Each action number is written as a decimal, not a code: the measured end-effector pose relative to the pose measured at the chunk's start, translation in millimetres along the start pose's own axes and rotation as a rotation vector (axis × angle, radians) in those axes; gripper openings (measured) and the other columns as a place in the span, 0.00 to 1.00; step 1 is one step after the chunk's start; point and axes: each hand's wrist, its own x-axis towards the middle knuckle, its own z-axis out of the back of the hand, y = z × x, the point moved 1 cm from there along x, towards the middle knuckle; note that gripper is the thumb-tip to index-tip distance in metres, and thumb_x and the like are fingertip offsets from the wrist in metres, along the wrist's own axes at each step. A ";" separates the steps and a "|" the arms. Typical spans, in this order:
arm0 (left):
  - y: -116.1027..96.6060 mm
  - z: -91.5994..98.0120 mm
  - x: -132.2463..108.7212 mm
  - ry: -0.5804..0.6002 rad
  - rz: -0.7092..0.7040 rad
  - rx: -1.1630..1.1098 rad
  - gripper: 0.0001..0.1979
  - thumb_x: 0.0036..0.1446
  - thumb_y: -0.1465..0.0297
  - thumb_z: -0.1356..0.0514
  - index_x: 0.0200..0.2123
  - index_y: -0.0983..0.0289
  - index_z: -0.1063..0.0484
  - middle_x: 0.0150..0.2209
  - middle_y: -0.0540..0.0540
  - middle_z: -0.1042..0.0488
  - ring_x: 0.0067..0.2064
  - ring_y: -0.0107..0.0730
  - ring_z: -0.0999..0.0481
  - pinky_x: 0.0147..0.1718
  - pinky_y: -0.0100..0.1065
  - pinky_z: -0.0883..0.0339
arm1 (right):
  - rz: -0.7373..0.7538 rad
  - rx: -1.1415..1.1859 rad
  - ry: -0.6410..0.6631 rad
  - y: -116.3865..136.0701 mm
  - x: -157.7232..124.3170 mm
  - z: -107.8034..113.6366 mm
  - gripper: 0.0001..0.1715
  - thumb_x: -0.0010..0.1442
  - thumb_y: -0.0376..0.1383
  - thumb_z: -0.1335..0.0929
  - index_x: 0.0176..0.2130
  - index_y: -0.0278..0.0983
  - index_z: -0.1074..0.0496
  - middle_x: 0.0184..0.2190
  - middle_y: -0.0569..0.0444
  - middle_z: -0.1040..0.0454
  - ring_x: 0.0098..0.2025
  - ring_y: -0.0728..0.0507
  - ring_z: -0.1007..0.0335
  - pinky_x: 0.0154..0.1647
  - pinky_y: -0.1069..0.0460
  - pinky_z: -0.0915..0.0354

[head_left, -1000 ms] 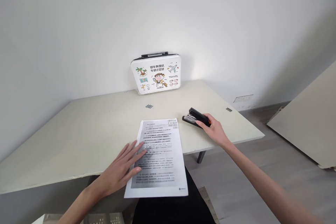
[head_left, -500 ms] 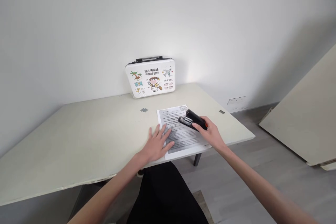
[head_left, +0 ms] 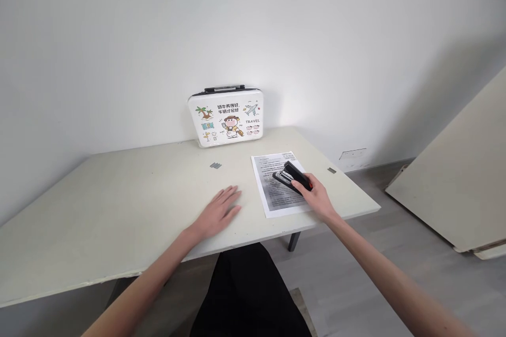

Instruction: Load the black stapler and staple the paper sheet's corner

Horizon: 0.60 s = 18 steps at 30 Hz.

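Note:
My right hand grips the rear end of a black stapler that rests on a printed sheet of paper at the right of the pale table. My left hand lies flat on the bare tabletop, fingers stretched out, a short way left of the paper and not touching it. It holds nothing.
A white case with cartoon travel pictures leans against the wall at the back of the table. A small strip of staples lies in front of it. A large board leans at the right over the grey floor.
The paper has slid away to the right of the table. My left hand has come off it onto the bare table. The stapler now sits on the sheet, still in my right hand.

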 end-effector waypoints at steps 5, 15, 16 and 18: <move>33.0 24.4 -52.1 -0.046 0.112 0.031 0.31 0.76 0.50 0.57 0.74 0.54 0.43 0.75 0.51 0.45 0.76 0.41 0.47 0.74 0.48 0.53 | 0.008 -0.054 -0.009 -8.3 13.4 8.7 0.33 0.58 0.62 0.29 0.46 0.38 0.25 0.39 0.51 0.23 0.39 0.41 0.30 0.41 0.47 0.34; 46.4 28.2 -101.0 -0.149 0.192 0.039 0.30 0.75 0.50 0.55 0.72 0.53 0.39 0.73 0.50 0.40 0.74 0.43 0.42 0.73 0.49 0.49 | 0.008 -0.080 -0.031 -15.3 30.9 24.2 0.32 0.57 0.60 0.27 0.47 0.38 0.24 0.42 0.49 0.21 0.42 0.38 0.28 0.44 0.45 0.34; 46.5 27.3 -101.2 -0.155 0.194 0.037 0.30 0.75 0.50 0.55 0.72 0.54 0.39 0.73 0.50 0.40 0.74 0.43 0.42 0.73 0.49 0.49 | 0.002 -0.075 -0.031 -14.5 30.5 22.4 0.32 0.57 0.60 0.27 0.48 0.38 0.25 0.42 0.49 0.21 0.43 0.38 0.28 0.44 0.45 0.34; 47.2 25.6 -101.1 -0.161 0.198 0.036 0.30 0.75 0.50 0.55 0.72 0.54 0.39 0.73 0.50 0.40 0.74 0.43 0.42 0.73 0.50 0.49 | -0.006 -0.063 -0.016 -12.5 28.6 16.1 0.33 0.57 0.60 0.27 0.49 0.38 0.25 0.42 0.49 0.21 0.43 0.39 0.28 0.45 0.45 0.34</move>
